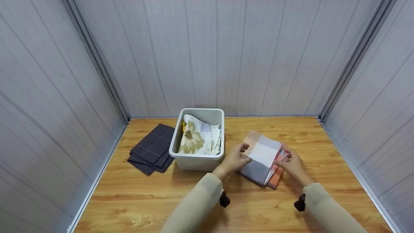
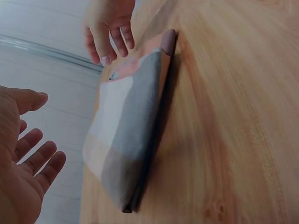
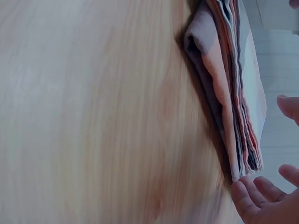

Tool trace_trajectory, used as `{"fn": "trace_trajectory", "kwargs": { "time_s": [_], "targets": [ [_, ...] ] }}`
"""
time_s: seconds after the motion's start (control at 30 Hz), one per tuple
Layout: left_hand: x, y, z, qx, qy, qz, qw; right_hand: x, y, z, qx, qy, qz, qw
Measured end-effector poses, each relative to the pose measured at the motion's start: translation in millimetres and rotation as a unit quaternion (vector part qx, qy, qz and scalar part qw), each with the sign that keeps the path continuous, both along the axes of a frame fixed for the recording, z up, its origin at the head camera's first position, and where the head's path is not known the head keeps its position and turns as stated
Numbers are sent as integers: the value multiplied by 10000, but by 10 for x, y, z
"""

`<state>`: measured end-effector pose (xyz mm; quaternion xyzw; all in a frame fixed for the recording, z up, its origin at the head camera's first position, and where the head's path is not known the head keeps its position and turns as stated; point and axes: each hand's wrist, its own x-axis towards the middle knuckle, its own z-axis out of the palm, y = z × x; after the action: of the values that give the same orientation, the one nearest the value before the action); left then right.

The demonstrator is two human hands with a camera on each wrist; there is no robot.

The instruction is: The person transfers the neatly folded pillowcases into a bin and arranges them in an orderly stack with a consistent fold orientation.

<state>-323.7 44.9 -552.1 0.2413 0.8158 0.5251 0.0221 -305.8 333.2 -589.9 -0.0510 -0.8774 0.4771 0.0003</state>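
A folded checked cloth in white, grey and peach lies flat on the table, its layered edges turned to the right. My left hand is over its left side, thumb and fingers apart with nothing between them. In the left wrist view the same left hand appears beside the cloth, fingers loosely bent. At the cloth's right edge is my right hand, its fingers relaxed. The right wrist view has this hand's fingertips right at the end of the stacked layers.
Left of the checked cloth stands a light grey bin holding a white floral cloth and other folded fabric. Dark checked cloths lie stacked beside the bin's left side. Pale panel walls enclose the wooden table at the back and both sides.
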Motion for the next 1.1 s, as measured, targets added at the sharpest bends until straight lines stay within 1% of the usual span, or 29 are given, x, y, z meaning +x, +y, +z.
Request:
{"fn": "trace_trajectory", "kwargs": {
  "time_s": [0.07, 0.13, 0.2, 0.37, 0.43, 0.53, 0.6, 0.67, 0.8, 0.97, 1.03, 1.1],
  "targets": [
    [-30, -2, -63, 150, -194, 81, 9997, -5, -3, -11, -21, 3, -33, 10000],
    [-51, -9, -126, 205, -284, 184, 9992, -8, -7, -28, -56, 0, -66, 10000],
    [-68, -13, -185, 275, -291, 261, 9989, -10, -8, -43, -103, -46, -84, 9999],
    [-94, -35, -333, 575, -387, 265, 9972, -12, -20, -54, -126, -149, -155, 9997],
    [-98, -52, -386, 503, -365, 352, 9974, -13, -43, -53, -89, -145, -190, 9997],
    [-106, -73, -450, 224, -315, 600, 9974, -26, -92, -58, -104, -142, -215, 9996],
    [-113, -75, -479, 57, -294, 774, 9966, -38, -130, -66, -173, -124, -266, 9994],
    [-122, -67, -501, 25, -401, 865, 9954, -58, -160, -75, -253, -117, -340, 9990],
    [-144, -40, -531, 192, -603, 1051, 9924, -96, -202, -82, -342, -112, -645, 9973],
    [-149, -32, -547, 456, -909, 1328, 9859, -103, -241, -78, -272, -267, -1053, 9937],
    [-139, -32, -538, 462, -928, 1414, 9845, -94, -253, -79, -193, -339, -1123, 9929],
    [-132, -33, -534, 409, -902, 1461, 9843, -94, -262, -82, -223, -374, -1101, 9930]
  ]
}}
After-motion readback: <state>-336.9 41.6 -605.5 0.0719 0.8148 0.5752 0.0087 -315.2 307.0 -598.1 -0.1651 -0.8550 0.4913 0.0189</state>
